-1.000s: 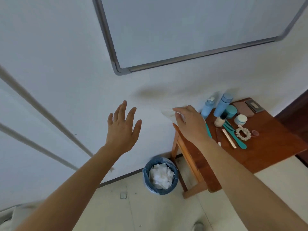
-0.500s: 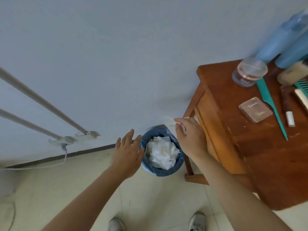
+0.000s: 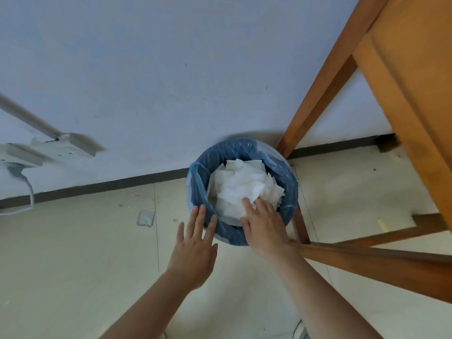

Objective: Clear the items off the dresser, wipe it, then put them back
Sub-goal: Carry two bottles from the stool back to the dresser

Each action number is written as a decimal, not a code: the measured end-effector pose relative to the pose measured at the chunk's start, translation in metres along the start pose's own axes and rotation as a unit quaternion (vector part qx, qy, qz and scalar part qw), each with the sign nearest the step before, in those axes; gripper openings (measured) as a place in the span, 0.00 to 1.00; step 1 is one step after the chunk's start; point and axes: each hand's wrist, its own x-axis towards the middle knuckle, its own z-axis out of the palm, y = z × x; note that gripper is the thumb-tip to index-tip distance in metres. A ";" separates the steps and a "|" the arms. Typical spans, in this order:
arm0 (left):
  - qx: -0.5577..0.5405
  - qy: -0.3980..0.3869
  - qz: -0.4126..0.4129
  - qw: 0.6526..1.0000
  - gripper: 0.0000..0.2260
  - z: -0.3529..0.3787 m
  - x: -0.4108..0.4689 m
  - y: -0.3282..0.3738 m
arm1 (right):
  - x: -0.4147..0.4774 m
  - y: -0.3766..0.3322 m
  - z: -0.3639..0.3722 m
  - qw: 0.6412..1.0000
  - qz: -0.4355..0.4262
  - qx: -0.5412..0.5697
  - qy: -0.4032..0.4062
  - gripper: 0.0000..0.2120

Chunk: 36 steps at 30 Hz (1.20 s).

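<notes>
I look down at a round bin with a blue liner (image 3: 289, 177), filled with crumpled white tissues (image 3: 242, 182). My right hand (image 3: 264, 226) reaches into the bin, its straight fingers resting on the tissue pile; the fingertips are partly sunk in the paper. Just left of the bin, my left hand (image 3: 193, 248) is spread flat and holds nothing, fingertips at the near rim. The wooden dresser (image 3: 403, 94) fills the right side, seen from its side and legs. Its top and the items on it are out of view.
A dresser leg (image 3: 318, 94) slants down right beside the bin, and a lower rail (image 3: 367, 263) crosses under my right forearm. A white power strip (image 3: 66, 148) with a cable hangs on the wall at left. A small packet (image 3: 146, 218) lies on the tiled floor.
The view dropped from the dresser top to the bin. My right hand carried a tissue down from the dresser edge into the bin; my left hand followed to the bin's rim.
</notes>
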 end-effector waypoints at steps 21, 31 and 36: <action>-0.059 0.292 0.065 0.952 0.33 -0.564 -0.198 0.019 | -0.198 -0.120 -0.530 0.932 0.031 0.033 0.358 0.23; -0.046 0.358 0.145 0.921 0.32 -0.691 -0.214 0.212 | -0.305 0.040 -0.686 0.878 0.110 0.001 0.465 0.23; -0.068 0.345 0.156 0.923 0.32 -0.700 -0.203 0.277 | -0.315 0.113 -0.722 0.869 0.103 0.012 0.483 0.24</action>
